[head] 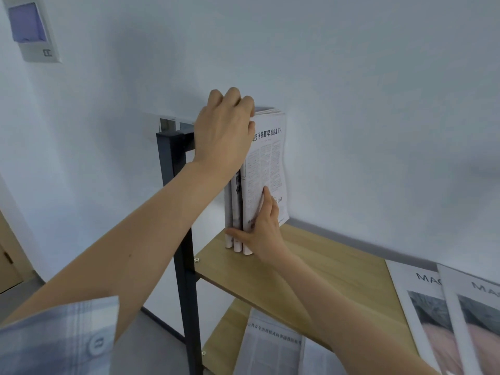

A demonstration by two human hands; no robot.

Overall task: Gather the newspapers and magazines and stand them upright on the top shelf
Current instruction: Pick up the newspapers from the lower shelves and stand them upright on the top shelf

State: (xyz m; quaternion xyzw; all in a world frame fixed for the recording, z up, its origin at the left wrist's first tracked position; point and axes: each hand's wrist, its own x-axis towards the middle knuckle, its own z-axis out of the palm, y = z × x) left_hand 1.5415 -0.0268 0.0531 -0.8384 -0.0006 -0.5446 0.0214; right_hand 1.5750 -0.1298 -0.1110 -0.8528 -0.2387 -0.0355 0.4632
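Three folded newspapers (267, 169) stand upright at the left end of the top wooden shelf (324, 272), against the white wall. My left hand (224, 128) grips their top edges from above. My right hand (263, 231) holds their lower front corner, thumb across the spines and a finger up the outer page. Two magazines (443, 315) with "MAG" titles lie flat on the same shelf at the right. Another newspaper (270, 345) lies flat on the shelf below.
The dark metal frame post (178, 212) of the shelf stands just left of the upright papers. A wall-mounted box (32, 31) with a blue cover hangs at the upper left. A door (8, 261) shows at the far left.
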